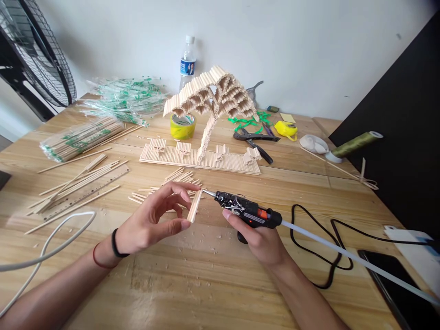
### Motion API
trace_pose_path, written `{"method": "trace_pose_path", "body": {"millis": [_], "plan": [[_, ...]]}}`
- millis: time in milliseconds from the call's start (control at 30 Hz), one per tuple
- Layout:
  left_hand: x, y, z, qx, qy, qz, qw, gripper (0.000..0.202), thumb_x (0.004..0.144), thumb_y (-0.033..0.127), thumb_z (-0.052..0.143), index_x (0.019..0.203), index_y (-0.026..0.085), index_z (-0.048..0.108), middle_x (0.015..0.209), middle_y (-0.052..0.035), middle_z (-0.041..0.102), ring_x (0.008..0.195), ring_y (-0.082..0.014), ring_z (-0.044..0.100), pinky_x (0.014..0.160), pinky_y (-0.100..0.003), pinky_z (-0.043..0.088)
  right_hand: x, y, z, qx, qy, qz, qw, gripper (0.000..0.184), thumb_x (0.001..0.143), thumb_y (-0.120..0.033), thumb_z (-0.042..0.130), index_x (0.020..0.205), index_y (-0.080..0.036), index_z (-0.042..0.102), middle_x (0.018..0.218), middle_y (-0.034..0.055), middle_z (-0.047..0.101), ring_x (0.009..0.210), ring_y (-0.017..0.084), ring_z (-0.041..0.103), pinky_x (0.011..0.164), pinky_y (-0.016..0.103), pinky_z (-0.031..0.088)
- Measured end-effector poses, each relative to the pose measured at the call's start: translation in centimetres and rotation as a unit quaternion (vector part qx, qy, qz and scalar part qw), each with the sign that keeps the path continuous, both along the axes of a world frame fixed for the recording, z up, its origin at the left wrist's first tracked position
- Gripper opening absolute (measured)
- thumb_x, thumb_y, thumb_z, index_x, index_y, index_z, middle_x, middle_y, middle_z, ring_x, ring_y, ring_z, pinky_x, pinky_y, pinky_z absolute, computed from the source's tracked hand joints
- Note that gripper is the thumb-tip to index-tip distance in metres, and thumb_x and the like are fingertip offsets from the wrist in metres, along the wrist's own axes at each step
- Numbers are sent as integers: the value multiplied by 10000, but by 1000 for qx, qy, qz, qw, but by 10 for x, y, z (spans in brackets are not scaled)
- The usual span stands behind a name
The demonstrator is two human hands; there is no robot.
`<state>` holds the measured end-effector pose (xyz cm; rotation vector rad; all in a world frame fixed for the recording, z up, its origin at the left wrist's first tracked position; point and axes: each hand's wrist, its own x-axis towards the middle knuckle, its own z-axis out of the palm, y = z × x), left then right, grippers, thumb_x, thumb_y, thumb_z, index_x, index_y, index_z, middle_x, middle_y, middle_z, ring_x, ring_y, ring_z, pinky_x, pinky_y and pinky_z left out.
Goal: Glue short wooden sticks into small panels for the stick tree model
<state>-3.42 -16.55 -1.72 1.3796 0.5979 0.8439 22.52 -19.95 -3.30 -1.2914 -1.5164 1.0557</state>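
Note:
Between the thumb and a fingertip of my left hand (pixel 156 217) is a small strip of short wooden sticks (pixel 195 206), held tilted by its two ends. My right hand (pixel 263 240) grips a black hot glue gun (pixel 245 208), its metal nozzle pointing left and close to the strip's upper end. A long white glue stick (pixel 330 247) trails from the gun's back. Just beyond my left hand lies a loose pile of cut sticks (pixel 182 176). Behind it stands a tree-shaped stick model (pixel 208 133) on a flat stick base (pixel 172 159) with several small stick pieces on it.
Bundled sticks (pixel 85 136), plastic wrappers (pixel 123 98) and a ruler (pixel 89 190) lie left. Yellow tape (pixel 183 127) and a bottle (pixel 187 64) stand behind. Pliers (pixel 256 140) and a tape measure (pixel 286 130) lie back right. A black cord (pixel 330 270) and phone (pixel 395 284) lie right.

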Motion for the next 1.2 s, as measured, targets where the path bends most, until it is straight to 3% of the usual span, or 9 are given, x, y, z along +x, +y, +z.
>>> {"method": "trace_pose_path", "body": {"millis": [267,467,700,833,933,1033,1133,1200], "plan": [[-2,0,-2,7,11,8,1000,216,960,218,754,1126,236,618,1510,-88,555,964,-157,612,830,-316,497,-1,0,2,-1,2,-5,1000,287,958,-340,665,705,-224,598,713,-14,545,679,176,518,676,309,438],[0,2,0,12,36,31,999,188,958,223,746,1088,228,612,1484,-96,571,961,-160,628,827,-320,513,5,0,3,-20,-3,11,1000,406,968,-427,672,645,-235,518,644,-23,512,623,173,504,643,317,444],[0,8,-6,14,59,109,992,208,927,215,751,1070,212,600,1440,-102,584,912,-142,652,839,-325,546,20,11,-2,9,-143,-107,984,361,937,-559,714,808,-238,613,665,-19,605,612,185,569,615,310,470],[0,10,-9,20,76,148,986,244,905,222,760,1087,209,598,1423,-112,587,914,-147,666,817,-317,555,37,23,-12,76,-238,-129,960,279,858,-472,784,917,-230,659,877,52,714,784,247,665,761,371,539],[1,10,-8,34,82,163,983,267,900,223,755,1111,212,590,1390,-109,589,908,-146,673,810,-316,563,51,30,-22,101,-282,-122,946,222,865,-377,710,1022,-220,701,1030,102,729,912,291,702,845,430,572],[1,8,-7,50,86,170,980,264,901,221,743,1111,213,584,1375,-106,587,882,-140,672,798,-316,568,57,31,-28,113,-312,-95,938,327,876,-297,639,1186,-224,710,1188,129,707,1081,324,698,952,487,570],[1,8,-4,62,88,172,979,248,908,216,728,1101,213,574,1393,-109,576,852,-129,669,787,-316,570,46,25,-27,161,-347,-98,918,398,897,-214,563,1270,-214,700,1326,161,627,1240,352,617,1044,544,521],[1,8,-2,63,86,173,979,247,909,218,723,1101,214,568,1392,-107,572,848,-127,671,784,-315,570,29,17,-23,205,-349,-120,907,332,955,-202,537,1233,-205,718,1269,159,630,1207,345,603,1026,542,517]]}}
